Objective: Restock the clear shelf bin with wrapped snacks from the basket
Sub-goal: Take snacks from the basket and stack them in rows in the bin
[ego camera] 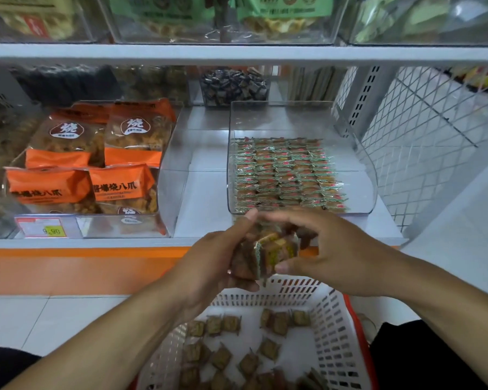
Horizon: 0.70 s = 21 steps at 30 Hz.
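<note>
We have a small stack of wrapped snacks (268, 253) held between both hands, just above the far rim of the white basket (338, 327) and right in front of the clear shelf bin (369, 175). Our left hand (223, 257) cups the stack from the left and below, fingers curled under it and thumb lying up along its top edge; our right hand (321, 249) closes on it from the right, thumb pressing the near face and fingers arched over the top. The stack is blurred, so we can only guess that it is a handful of packets squared edge to edge, its flat faces turned roughly left and right. What matters for the next move is that the bin lies straight ahead and slightly up from our fingers, its low front lip just beyond the left thumb tip, with neat rows of packets (288, 175) already filling its floor from the back toward the front. The free space looks to be at the near edge, so we judge the stack needs only a short push forward over the lip, lined up with those rows. The right hand sits nearer the bin's middle. More loose packets (220, 358) lie scattered in the basket below. To the left, orange bags (96, 153) fill a neighbouring bin
</note>
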Available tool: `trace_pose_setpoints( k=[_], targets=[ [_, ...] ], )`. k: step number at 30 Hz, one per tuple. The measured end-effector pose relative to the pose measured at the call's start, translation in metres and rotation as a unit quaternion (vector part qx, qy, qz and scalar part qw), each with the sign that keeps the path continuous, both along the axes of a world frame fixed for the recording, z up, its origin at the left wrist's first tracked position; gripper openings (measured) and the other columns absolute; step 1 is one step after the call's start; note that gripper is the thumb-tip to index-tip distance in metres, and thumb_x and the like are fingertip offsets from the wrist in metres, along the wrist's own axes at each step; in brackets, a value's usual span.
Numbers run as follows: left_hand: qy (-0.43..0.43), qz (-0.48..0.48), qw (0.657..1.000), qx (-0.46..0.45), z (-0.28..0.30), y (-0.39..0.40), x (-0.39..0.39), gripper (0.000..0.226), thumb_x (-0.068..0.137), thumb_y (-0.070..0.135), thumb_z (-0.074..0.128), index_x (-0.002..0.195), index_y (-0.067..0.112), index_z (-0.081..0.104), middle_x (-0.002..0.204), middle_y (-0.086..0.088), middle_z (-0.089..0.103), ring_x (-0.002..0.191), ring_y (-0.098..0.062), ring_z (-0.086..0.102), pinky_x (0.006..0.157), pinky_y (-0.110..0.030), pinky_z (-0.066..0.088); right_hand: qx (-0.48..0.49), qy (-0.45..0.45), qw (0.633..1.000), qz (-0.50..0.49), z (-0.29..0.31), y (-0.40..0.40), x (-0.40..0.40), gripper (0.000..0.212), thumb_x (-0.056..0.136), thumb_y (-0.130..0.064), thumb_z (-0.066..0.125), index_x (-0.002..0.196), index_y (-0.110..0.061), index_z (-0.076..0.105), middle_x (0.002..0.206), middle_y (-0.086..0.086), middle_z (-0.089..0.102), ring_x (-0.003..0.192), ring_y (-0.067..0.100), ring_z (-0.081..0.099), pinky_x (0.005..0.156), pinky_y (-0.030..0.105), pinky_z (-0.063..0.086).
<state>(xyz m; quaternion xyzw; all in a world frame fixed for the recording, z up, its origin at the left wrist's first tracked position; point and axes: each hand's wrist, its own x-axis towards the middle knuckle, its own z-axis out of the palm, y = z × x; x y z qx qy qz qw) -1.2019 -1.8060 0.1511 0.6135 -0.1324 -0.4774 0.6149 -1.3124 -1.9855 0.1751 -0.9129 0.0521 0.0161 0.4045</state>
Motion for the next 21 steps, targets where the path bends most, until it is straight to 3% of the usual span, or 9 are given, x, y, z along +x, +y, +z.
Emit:
trace_pose_setpoints(
  k=[2,4,8,11,14,16,18,21],
  targets=[
    [0.011,-0.017,1.0,-0.02,-0.001,-0.001,-0.001,0.069,0.071,0.071,0.075,0.106,0.012,0.078,0.093,-0.013,0.073,0.076,-0.02,0.069,0.064,-0.031,0.056,-0.019,0.018,1.0,0.01,0.002,-0.001,0.0,0.054,0.078,-0.037,0.084,0.126,-0.048,0.06,0.119,-0.029,0.059,0.112,-0.009,0.056,0.095,0.023,0.047],
    [-0.043,-0.019,0.998,-0.041,-0.002,-0.003,-0.004,0.058,0.063,0.06,0.085,0.102,0.017,0.077,0.09,-0.009,0.074,0.078,-0.016,0.07,0.066,-0.028,0.056,0.034,0.003,0.999,-0.029,0.002,-0.003,0.001,0.044,0.075,-0.029,0.088,0.112,-0.039,0.066,0.108,-0.02,0.067,0.097,-0.001,0.065,0.085,0.03,0.054],
    [-0.155,0.042,0.985,-0.054,-0.004,-0.009,-0.01,0.036,0.069,0.028,0.092,0.092,0.015,0.067,0.07,0.001,0.071,0.062,-0.009,0.067,0.059,-0.023,0.055,0.172,0.013,0.978,-0.118,0.002,-0.007,0.003,0.048,0.07,-0.023,0.087,0.111,-0.026,0.064,0.112,0.008,0.07,0.107,0.032,0.065,0.096,0.053,0.052],
    [-0.235,0.032,0.971,-0.03,-0.003,-0.012,-0.012,0.024,0.074,0.019,0.086,0.087,0.02,0.066,0.067,0.002,0.072,0.056,-0.004,0.063,0.055,-0.018,0.05,0.084,0.062,0.99,-0.091,0.006,-0.01,0.0,0.048,0.062,-0.042,0.082,0.105,-0.04,0.059,0.1,-0.008,0.071,0.092,0.015,0.069,0.086,0.045,0.056],
    [-0.301,0.004,0.954,-0.003,-0.006,-0.014,-0.016,0.023,0.075,0.021,0.089,0.081,0.02,0.066,0.061,0.008,0.071,0.049,0.003,0.057,0.049,-0.01,0.041,-0.042,0.094,0.993,-0.061,0.014,-0.011,-0.003,0.043,0.07,-0.047,0.08,0.106,-0.049,0.056,0.096,-0.012,0.069,0.08,0.01,0.067,0.077,0.042,0.057],
    [-0.284,-0.014,0.959,0.002,-0.007,-0.016,-0.017,0.025,0.073,0.022,0.09,0.079,0.019,0.066,0.058,0.01,0.068,0.049,0.002,0.056,0.048,-0.011,0.041,-0.101,0.101,0.989,-0.029,0.021,-0.012,-0.006,0.042,0.073,-0.048,0.076,0.109,-0.052,0.056,0.097,-0.02,0.066,0.082,0.002,0.063,0.074,0.033,0.056],
    [-0.21,-0.033,0.977,-0.006,-0.006,-0.018,-0.016,0.027,0.069,0.022,0.092,0.082,0.018,0.068,0.064,0.001,0.069,0.057,-0.006,0.061,0.052,-0.018,0.047,-0.127,0.112,0.986,0.007,0.032,-0.015,-0.009,0.042,0.071,-0.049,0.073,0.11,-0.05,0.058,0.098,-0.024,0.065,0.085,-0.004,0.061,0.072,0.023,0.052],
    [-0.117,-0.022,0.993,-0.023,-0.007,-0.022,-0.015,0.04,0.069,0.023,0.089,0.102,0.012,0.07,0.087,-0.02,0.07,0.07,-0.019,0.067,0.061,-0.026,0.056,-0.173,0.076,0.981,-0.041,0.047,-0.037,-0.011,0.035,0.075,-0.041,0.076,0.107,-0.039,0.062,0.093,-0.019,0.069,0.086,-0.002,0.063,0.076,0.024,0.052]
  ],
)
